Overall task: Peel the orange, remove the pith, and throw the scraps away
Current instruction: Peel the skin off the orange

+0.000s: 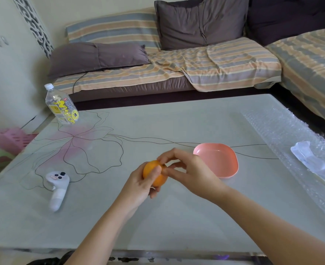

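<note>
Flagging risks first. Left hand (138, 188) is curled round the orange (155, 175) from below, thumb across its front, holding it above the table (177, 222) roughly mid-width and closer to the near edge. Right hand (194, 174) pinches at the fruit's top with its fingertips (163, 156), by a dark spot (stem end, we guess). We judge peeling is only starting: the skin looks almost whole.

Failure modes we see:
- Nail goes too deep, a segment bursts, and juice sprays the tabletop or the controller (57, 188) toward the left edge.
- Peel tears into crumbs, so scraps miss the pink dish (215, 155) just right of the right hand.
- Fingers get wet, the fruit slips and rolls off the near edge.

Unknowns:
- The left palm hides the back of the orange, so we cannot tell if any skin is lifted there.
- The right fingertips cover the working spot.
- A pale strand hangs under the fruit; pith or thread, unclear.
- We can identify no bin. A pink slatted thing (10, 138) past the left edge is blurred and cut off.
</note>
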`<state>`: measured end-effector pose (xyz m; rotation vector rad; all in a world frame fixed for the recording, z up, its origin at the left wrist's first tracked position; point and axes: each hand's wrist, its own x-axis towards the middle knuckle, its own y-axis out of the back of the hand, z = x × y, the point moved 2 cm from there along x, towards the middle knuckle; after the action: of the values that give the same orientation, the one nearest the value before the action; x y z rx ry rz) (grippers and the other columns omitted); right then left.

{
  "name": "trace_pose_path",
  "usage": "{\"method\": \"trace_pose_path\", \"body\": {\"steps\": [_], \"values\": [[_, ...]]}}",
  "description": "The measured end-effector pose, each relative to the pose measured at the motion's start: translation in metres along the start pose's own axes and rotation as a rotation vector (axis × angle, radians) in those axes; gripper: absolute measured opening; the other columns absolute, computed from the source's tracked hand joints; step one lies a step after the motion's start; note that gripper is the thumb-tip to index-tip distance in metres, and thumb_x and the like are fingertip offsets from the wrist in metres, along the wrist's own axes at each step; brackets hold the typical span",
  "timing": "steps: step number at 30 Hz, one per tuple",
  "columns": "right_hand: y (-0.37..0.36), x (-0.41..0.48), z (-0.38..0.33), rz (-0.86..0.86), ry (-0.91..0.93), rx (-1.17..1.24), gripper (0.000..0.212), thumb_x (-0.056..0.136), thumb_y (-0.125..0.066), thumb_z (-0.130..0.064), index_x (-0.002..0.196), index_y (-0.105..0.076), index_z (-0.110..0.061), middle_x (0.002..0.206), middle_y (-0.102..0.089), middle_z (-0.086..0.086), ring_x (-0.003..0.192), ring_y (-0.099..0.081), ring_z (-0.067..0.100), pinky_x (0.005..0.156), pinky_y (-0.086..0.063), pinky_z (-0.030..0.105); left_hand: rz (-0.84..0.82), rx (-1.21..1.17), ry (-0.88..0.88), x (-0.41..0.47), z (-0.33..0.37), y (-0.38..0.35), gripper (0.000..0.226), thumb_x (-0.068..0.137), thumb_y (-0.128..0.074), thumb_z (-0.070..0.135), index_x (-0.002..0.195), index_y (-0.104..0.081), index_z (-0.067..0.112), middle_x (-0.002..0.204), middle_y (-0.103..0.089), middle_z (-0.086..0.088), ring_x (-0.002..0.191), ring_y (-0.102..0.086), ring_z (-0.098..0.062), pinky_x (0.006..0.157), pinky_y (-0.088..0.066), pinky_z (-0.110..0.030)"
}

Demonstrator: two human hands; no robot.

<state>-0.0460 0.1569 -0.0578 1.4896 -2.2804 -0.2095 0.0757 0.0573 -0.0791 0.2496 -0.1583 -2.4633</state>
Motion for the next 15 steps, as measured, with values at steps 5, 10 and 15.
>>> {"method": "trace_pose_path", "body": {"steps": [5, 10, 15], "values": [[-0.001, -0.004, -0.007, 0.063, 0.000, 0.027, 0.019, 0.080, -0.071, -0.009, 0.081, -0.053, -0.015, 0.096, -0.065, -0.010, 0.091, -0.061, 0.008, 0.085, -0.049, 0.023, 0.077, -0.070, -0.020, 0.000, 0.004, -0.005, 0.060, 0.081, -0.039, 0.061, 0.104, -0.059, 0.010, 0.056, -0.043, -0.003, 0.049, -0.037, -0.014, 0.042, -0.029, -0.021], [0.007, -0.002, -0.012, 0.035, -0.032, -0.054, 0.031, 0.074, -0.078, -0.019, 0.084, -0.049, -0.021, 0.092, -0.062, -0.011, 0.083, -0.059, 0.005, 0.080, -0.051, 0.027, 0.103, -0.040, -0.019, 0.003, 0.009, -0.009, 0.057, 0.080, -0.041, 0.053, 0.100, -0.053, 0.001, 0.051, -0.041, -0.002, 0.043, -0.032, -0.013, 0.040, -0.024, -0.020], [0.009, -0.003, -0.007, -0.012, -0.045, -0.133, 0.032, 0.071, -0.079, -0.022, 0.079, -0.048, -0.024, 0.084, -0.058, -0.005, 0.079, -0.057, 0.011, 0.077, -0.051, 0.038, 0.105, 0.020, -0.014, 0.000, 0.008, -0.013, 0.043, 0.077, -0.044, 0.050, 0.087, -0.054, 0.009, 0.048, -0.037, -0.001, 0.040, -0.028, -0.012, 0.040, -0.022, -0.020]]}}
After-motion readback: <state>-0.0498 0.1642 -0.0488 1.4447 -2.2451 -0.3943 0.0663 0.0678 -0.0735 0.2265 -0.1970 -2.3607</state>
